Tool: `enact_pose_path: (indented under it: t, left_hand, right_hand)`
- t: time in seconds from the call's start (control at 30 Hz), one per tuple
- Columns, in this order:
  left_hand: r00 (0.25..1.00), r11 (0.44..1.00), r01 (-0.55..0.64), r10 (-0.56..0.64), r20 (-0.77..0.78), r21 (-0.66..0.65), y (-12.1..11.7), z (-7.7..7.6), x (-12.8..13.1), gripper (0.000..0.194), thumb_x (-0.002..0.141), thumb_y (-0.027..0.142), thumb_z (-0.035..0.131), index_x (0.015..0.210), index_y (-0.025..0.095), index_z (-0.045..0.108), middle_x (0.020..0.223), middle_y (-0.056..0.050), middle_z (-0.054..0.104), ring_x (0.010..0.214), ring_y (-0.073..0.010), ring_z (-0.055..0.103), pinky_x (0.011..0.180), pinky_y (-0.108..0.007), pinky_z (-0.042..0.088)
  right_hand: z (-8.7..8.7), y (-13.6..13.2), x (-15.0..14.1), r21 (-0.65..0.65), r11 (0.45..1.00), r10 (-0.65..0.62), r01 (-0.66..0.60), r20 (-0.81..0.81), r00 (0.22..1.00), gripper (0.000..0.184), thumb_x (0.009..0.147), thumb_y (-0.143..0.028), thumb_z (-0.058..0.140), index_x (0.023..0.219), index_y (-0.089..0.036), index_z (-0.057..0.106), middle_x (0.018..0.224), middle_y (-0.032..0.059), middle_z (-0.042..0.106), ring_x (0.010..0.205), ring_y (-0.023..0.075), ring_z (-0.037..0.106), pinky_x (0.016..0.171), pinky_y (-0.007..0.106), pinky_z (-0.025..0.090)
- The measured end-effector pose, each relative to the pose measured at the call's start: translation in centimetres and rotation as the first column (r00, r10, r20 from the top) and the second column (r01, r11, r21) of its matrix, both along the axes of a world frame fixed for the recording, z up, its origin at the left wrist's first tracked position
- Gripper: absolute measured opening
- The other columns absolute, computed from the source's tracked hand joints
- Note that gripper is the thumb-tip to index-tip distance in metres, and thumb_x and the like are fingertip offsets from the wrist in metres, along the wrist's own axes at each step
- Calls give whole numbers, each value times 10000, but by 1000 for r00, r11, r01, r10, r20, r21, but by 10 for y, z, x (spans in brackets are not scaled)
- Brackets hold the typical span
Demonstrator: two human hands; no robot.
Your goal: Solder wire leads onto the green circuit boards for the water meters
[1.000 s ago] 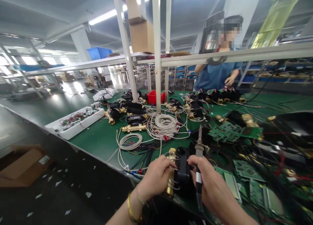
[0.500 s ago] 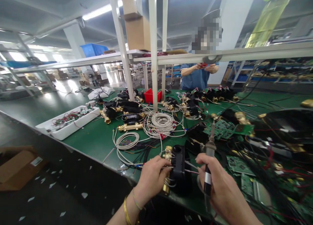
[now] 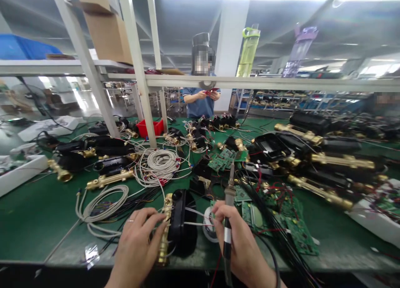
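A lit workshop hall is extending behind the green bench (image 3: 56, 204), with a white shelf (image 3: 265, 83) spanning above it and a person in blue (image 3: 200, 106) standing across. Coiled pale cable (image 3: 162, 163) is lying mid-bench; green circuit boards (image 3: 296, 229) are lying to the right. The black housing (image 3: 181, 221), glossy and rounded, is resting near the bench's front edge, between the hands, its long side running along a brass pipe (image 3: 163, 246). The left hand (image 3: 136, 238) is curving its fingers at the pipe; whether they are pinching cannot be told. The right hand (image 3: 242, 242) is gripping a soldering iron (image 3: 229, 213) pen-fashion, tip upward. Thin pale wires (image 3: 193, 224) are stretching from the housing toward its fingers.
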State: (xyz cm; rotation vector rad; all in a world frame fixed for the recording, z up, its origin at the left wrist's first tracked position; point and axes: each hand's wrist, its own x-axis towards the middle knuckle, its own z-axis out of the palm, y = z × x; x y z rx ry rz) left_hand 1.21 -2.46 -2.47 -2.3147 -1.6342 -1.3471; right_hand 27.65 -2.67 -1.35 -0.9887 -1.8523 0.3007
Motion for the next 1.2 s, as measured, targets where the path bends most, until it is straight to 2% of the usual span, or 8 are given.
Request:
enact_pose_path:
  t: [0.07,0.13,0.23,0.33,0.47,0.73,1.0,1.2]
  left_hand:
    - [1000,991,24,-22,-21,131,-2,11,16,145,995,308,605,1025,269,741,1010,-47,699,951,-236,631,859,-357,491]
    - [991,979,134,-127,-51,154,-3,21,39,128,1000,248,606,1055,272,719,1030,-35,703,989,-234,611,898,-355,479]
    - [952,957,281,-269,-143,72,0,28,71,135,987,182,597,1038,260,696,1021,-18,717,969,-247,602,906,-393,457]
    - [926,943,333,-328,-187,-4,7,26,87,159,975,130,563,923,238,668,906,-8,709,870,-247,595,817,-399,436]
    - [924,932,363,-362,-123,-9,17,20,85,149,986,156,578,897,246,658,846,10,705,798,-223,598,760,-368,427]
    - [918,919,384,-391,-70,-91,22,18,79,132,1009,222,598,916,266,681,874,25,717,836,-218,615,777,-363,422]
    - [910,910,401,-409,-66,-104,22,12,79,145,1015,212,576,932,270,680,887,22,711,869,-228,616,795,-385,417]
    - [903,902,407,-421,-84,-146,25,17,82,120,1009,224,596,974,291,690,920,27,724,903,-233,627,811,-393,425]
  right_hand:
    - [-1,0,0,13,1000,5,-5,-6,1000,151,1011,-117,420,1050,-254,470,1042,51,661,978,191,656,751,282,537]
    - [-1,-1,0,37,999,3,-3,-9,1000,169,1002,-109,439,1063,-260,482,1054,46,667,1025,191,661,737,264,542]
    - [2,-1,-1,75,997,-3,4,-13,1000,194,1005,-99,444,1083,-267,500,1049,29,670,1008,167,671,757,242,556]
    - [5,-1,0,101,995,11,-6,-51,999,204,1003,-90,443,1089,-265,505,1033,13,656,964,142,674,856,241,570]
    - [5,-2,3,114,992,-33,46,-118,993,213,974,-75,504,1064,-266,479,1023,-8,642,949,119,677,952,231,557]
    - [1,-5,-2,68,993,-84,93,-127,988,209,944,-86,512,1044,-269,500,940,-27,642,839,111,660,797,205,552]
    - [-7,-3,-3,33,992,-116,123,-160,980,233,904,-79,534,1020,-275,487,906,-38,617,804,122,631,747,228,524]
    - [-4,-1,-4,105,975,-183,198,-138,973,189,899,-97,565,974,-260,507,855,-28,606,747,139,627,686,250,522]
